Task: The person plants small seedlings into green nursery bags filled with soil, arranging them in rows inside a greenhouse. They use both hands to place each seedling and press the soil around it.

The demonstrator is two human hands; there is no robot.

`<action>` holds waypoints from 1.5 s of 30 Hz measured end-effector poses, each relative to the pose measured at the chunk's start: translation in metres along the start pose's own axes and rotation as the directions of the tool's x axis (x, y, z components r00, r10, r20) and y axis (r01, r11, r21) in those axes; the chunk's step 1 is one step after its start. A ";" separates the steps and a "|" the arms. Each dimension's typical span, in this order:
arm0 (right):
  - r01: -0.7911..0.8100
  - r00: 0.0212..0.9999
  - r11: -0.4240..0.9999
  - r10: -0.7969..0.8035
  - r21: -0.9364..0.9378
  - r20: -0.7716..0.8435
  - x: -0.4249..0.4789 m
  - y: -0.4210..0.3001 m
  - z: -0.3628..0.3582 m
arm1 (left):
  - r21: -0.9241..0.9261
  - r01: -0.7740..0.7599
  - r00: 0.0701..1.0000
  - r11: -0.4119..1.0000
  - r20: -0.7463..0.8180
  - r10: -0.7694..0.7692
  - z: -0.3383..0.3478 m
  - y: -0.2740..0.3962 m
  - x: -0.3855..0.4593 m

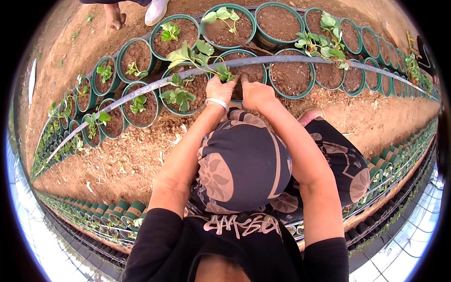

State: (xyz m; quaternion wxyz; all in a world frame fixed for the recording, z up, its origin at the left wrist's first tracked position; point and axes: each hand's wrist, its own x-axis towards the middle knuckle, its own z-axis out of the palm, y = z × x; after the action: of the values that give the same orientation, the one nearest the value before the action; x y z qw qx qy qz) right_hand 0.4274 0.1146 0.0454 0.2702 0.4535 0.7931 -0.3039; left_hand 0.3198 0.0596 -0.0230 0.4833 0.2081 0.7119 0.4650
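Note:
My left hand holds a leafy strawberry seedling by its base, at the near left part of a green plastic pot filled with brown soil. Longer leafy stems reach from it to the upper left, over the grey hose. Close by on the right, my right hand has its fingers down at the soil of the same pot; its fingertips are partly hidden, and I cannot tell whether they hold anything. A potted plant stands left of my left hand. To the right of my right hand is a pot of bare soil.
A grey hose runs across the double row of pots. Loose strawberry plants lie over pots at the right. Another person's hand and shoe are beyond the row. More green pots line up behind me.

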 end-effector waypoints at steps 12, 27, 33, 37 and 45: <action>0.091 0.954 0.988 -0.123 0.127 0.273 0.038 0.011 -0.009 | 0.559 -0.189 0.981 0.807 0.065 0.184 0.002 0.012 0.006; -0.272 0.873 0.502 -0.230 0.821 0.429 0.055 0.026 0.017 | 0.739 -0.173 0.978 0.651 0.050 0.204 0.013 0.013 0.012; -0.180 0.944 0.309 -0.213 0.934 0.252 0.019 0.026 0.010 | 0.729 -0.213 0.971 0.650 0.085 0.223 0.010 0.008 0.016; 0.018 0.988 0.532 -0.141 0.846 0.067 -0.006 0.040 -0.013 | 0.793 -0.205 0.969 0.574 0.082 0.233 0.012 0.018 0.007; 0.072 0.901 0.994 -0.031 0.079 -0.434 0.025 0.026 0.009 | 0.749 -0.205 0.969 0.629 0.065 0.238 0.013 0.014 0.006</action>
State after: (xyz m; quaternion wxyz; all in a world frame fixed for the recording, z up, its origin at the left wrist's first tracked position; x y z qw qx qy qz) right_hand 0.4408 0.1328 0.0154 0.0582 0.5005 0.8299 -0.2396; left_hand 0.3264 0.0764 -0.0154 0.2789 0.4653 0.8184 0.1895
